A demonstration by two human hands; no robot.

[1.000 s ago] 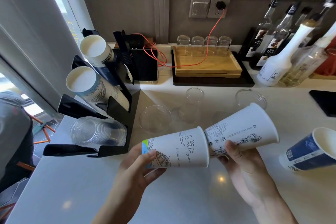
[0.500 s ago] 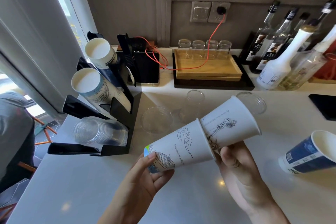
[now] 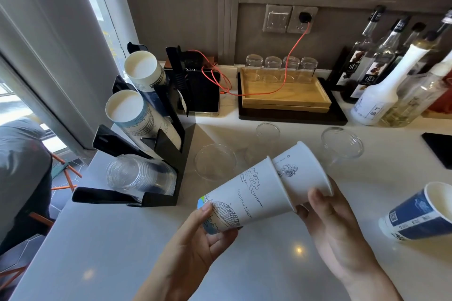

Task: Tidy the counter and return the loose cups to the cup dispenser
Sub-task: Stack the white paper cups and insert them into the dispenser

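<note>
My left hand grips the base of a white printed paper cup held on its side above the counter. A second white paper cup is pushed partway into the first cup's mouth, and my right hand holds it by its rim. A blue paper cup lies on its side at the right. Three clear plastic cups stand behind: one, a second, a third. The black cup dispenser at the left holds two paper-cup stacks and a clear-cup stack.
A wooden tray with several glasses sits at the back. Syrup bottles crowd the back right. A red cable runs from the wall socket to a black device. A dark pad lies at the right edge. A person stands at far left.
The right-hand cup has slid deeper into the left-hand cup. Both cups have tilted, the joined pair now slanting up to the right.
</note>
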